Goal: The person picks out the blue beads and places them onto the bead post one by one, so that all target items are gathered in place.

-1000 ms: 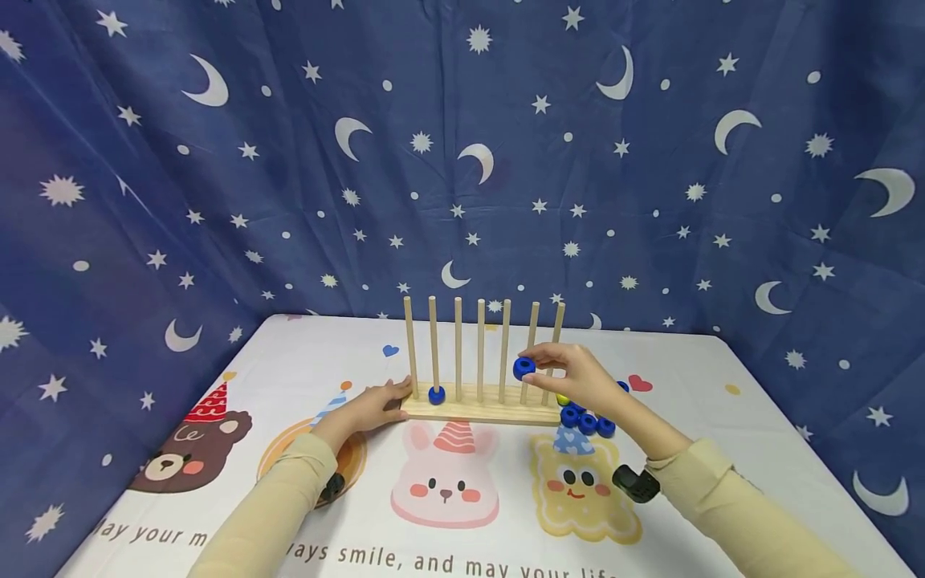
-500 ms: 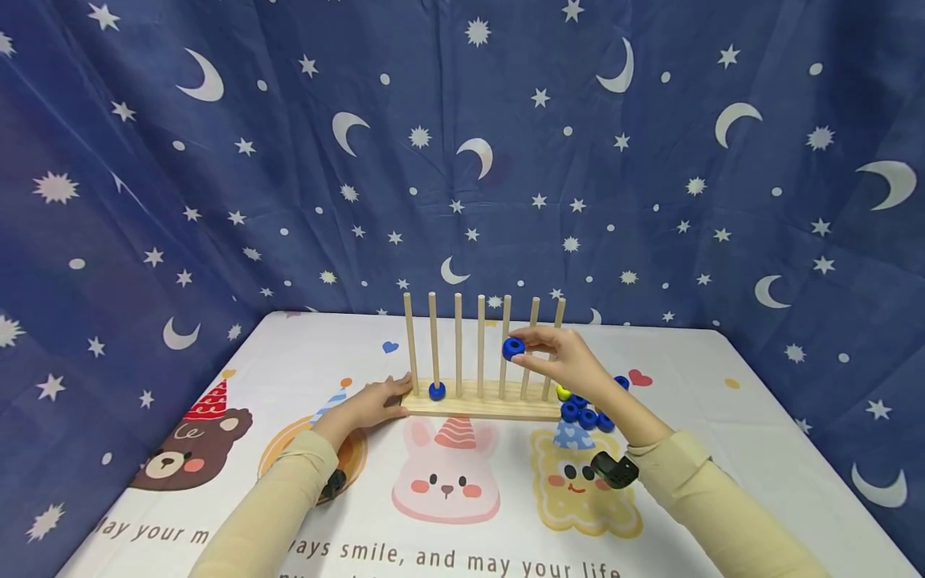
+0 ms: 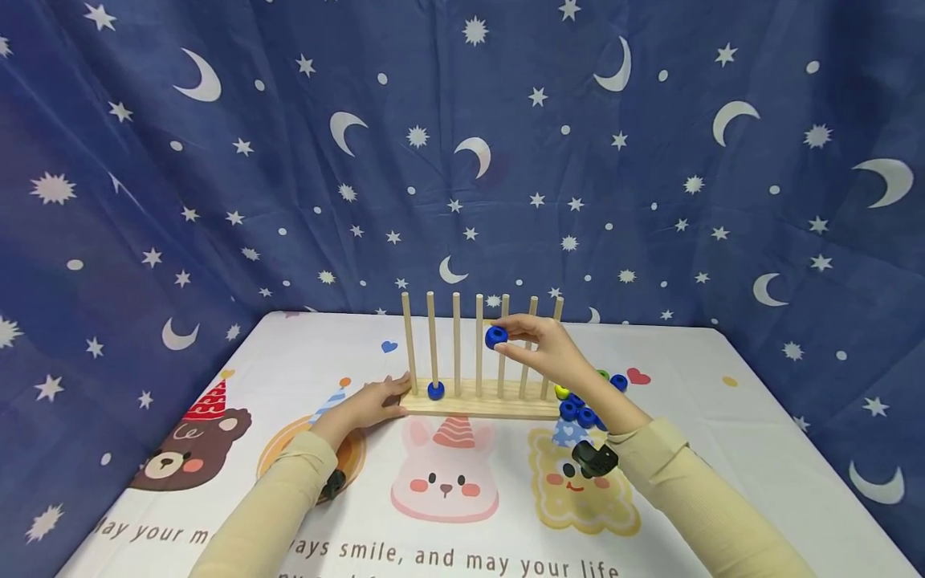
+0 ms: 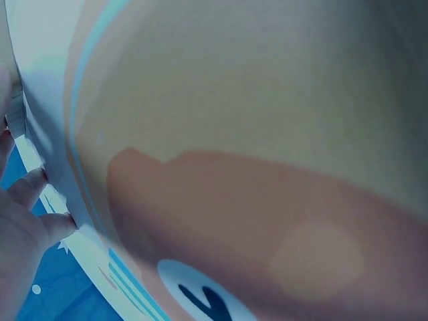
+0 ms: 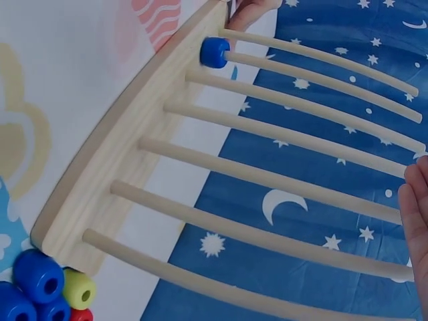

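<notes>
A wooden peg stand (image 3: 477,405) with several upright dowels stands on the table, and one blue bead (image 3: 435,391) sits low on its second dowel from the left. My left hand (image 3: 372,404) holds the stand's left end, with thumb and fingers spread about it. Between the thumb and fingertips of my right hand (image 3: 545,349) is another blue bead (image 3: 496,337), raised in front of the middle dowels with its hole showing. In the right wrist view, part of my right hand (image 5: 418,224) shows at the right edge; the held bead is out of frame there.
Loose beads lie by the stand's right end: several blue ones (image 5: 39,276), a yellow-green one (image 5: 79,288) and a red one (image 5: 81,315). A patterned cloth (image 3: 444,474) covers the table, with a starry blue curtain (image 3: 462,185) behind.
My right hand has carried the blue bead left and upward, from near the right-hand dowels to the middle ones. The left hand stays at the stand's end.
</notes>
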The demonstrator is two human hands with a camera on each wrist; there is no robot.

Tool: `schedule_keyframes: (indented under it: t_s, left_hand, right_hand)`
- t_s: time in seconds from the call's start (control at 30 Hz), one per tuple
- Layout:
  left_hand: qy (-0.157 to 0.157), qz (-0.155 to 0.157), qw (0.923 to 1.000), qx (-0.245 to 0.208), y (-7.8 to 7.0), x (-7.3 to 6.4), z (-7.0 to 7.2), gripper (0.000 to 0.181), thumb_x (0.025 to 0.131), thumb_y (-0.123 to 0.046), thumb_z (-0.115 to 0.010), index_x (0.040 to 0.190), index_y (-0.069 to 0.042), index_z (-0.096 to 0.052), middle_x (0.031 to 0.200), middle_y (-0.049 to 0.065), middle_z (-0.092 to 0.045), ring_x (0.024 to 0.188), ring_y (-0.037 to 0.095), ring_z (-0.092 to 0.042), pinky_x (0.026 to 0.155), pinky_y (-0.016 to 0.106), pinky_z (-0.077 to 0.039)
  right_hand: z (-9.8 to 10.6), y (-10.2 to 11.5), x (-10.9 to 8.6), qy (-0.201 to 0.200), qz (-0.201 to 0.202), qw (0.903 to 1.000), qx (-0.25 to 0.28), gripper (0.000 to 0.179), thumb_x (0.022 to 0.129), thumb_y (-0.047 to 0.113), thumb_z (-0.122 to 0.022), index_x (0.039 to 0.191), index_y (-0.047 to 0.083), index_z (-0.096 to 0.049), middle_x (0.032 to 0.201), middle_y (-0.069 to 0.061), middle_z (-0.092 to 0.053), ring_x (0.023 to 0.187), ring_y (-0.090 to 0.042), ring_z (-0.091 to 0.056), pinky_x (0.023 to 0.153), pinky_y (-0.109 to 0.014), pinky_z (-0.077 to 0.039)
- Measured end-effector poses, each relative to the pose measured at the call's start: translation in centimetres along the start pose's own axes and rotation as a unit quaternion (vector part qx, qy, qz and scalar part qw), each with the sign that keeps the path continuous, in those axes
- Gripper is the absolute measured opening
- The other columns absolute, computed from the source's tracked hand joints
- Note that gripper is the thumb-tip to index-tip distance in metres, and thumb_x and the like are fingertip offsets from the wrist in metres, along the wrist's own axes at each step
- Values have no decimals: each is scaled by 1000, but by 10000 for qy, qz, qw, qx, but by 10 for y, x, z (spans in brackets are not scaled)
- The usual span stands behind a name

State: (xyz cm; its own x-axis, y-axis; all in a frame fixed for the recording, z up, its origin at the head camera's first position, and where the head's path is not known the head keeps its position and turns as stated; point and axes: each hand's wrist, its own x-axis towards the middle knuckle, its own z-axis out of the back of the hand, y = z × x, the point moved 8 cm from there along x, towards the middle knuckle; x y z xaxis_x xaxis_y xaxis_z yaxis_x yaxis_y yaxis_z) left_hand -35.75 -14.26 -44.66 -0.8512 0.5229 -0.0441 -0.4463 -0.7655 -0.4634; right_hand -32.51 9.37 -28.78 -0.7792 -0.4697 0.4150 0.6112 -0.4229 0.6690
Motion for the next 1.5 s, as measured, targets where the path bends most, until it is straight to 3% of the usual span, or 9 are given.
schedule_keyframes:
  t_s: [0.23, 0.83, 1.13, 1.27, 1.5]
  left_hand:
    - [-4, -48, 10000, 19, -5, 3, 1, 57, 91, -21, -61, 139, 2, -41, 148, 21, -33, 132, 54, -29, 105, 71, -21]
    - [-70, -8, 9999, -98, 3, -3, -1, 58, 89, -21, -63, 138, 2, -43, 147, 22, -34, 132, 54, -29, 103, 73, -19]
    - [-55, 47, 9999, -91, 1, -2, -2, 57, 89, -20, -63, 138, 1, -44, 147, 22, -34, 133, 53, -28, 104, 72, -19]
    - [-49, 127, 9999, -90, 1, -1, -2, 57, 89, -20, -63, 138, 0, -44, 147, 21, -35, 134, 52, -27, 105, 71, -19]
    - [-47, 113, 9999, -52, -1, 0, 0, 57, 90, -21, -63, 139, 1, -43, 147, 21, -35, 134, 52, -27, 105, 71, -19]
  right_hand:
    - [-1, 4, 6, 41, 67, 10000, 62, 33, 88, 9, -65, 119, -1, -61, 112, -16, -67, 100, -27, -65, 92, -38, -52]
    - [-9, 21, 34, -35, 309, 9995, 54, 32, 86, 10, -68, 114, -3, -63, 107, -17, -69, 96, -27, -67, 88, -40, -54]
    - [-13, 33, 54, -159, 469, 9987, 156, 31, 86, 11, -67, 114, -3, -63, 105, -17, -69, 94, -26, -68, 87, -35, -55]
    - [-15, 39, 63, -196, 544, 9982, 186, 32, 87, 11, -67, 115, -3, -62, 107, -18, -69, 95, -26, -67, 87, -38, -55]
    - [-20, 42, 81, -13, 523, 9986, 42, 33, 88, 13, -65, 117, -3, -61, 111, -17, -67, 99, -26, -66, 90, -34, -54]
